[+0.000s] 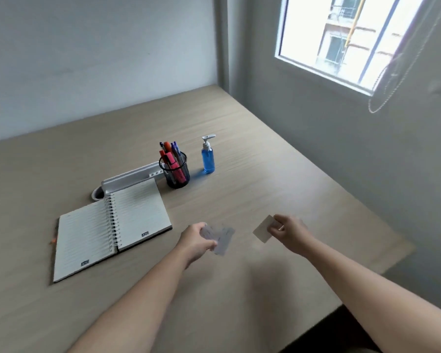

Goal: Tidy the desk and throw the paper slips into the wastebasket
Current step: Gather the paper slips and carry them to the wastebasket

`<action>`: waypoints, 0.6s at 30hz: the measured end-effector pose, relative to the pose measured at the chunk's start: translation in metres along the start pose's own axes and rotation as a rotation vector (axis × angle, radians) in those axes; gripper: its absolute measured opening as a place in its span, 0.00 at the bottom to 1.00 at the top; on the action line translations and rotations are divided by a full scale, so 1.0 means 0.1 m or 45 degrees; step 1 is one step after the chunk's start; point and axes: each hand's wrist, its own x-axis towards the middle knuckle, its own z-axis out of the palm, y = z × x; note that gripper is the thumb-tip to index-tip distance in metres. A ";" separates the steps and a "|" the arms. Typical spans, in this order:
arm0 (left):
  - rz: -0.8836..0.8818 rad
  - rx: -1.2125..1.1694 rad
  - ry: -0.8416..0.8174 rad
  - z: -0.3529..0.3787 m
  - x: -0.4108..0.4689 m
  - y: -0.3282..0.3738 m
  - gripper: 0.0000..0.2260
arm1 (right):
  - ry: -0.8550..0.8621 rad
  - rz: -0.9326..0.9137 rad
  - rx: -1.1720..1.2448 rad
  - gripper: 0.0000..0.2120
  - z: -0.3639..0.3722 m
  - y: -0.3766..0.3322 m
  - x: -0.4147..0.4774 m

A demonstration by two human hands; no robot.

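My left hand [196, 239] holds a small bunch of pale paper slips [223, 238] just above the wooden desk [252, 174], near the middle front. To its right, my right hand [289, 231] pinches a single beige paper slip [262, 229] by its right edge, also a little above the desk. The two hands are apart, with bare desk between them. The slips in the left hand are blurred. No wastebasket is in view.
An open spiral notebook [107, 233] lies at the left. Behind it sit a white power strip [130, 178], a black mesh pen cup [175, 171] with several pens, and a blue pump bottle [208, 159]. The desk's right edge runs along the wall under a window [346, 34].
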 end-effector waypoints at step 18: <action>0.434 0.475 -0.816 3.28 -1.49 0.73 0.11 | 0.560 0.992 0.260 0.18 -0.65 2.62 -3.36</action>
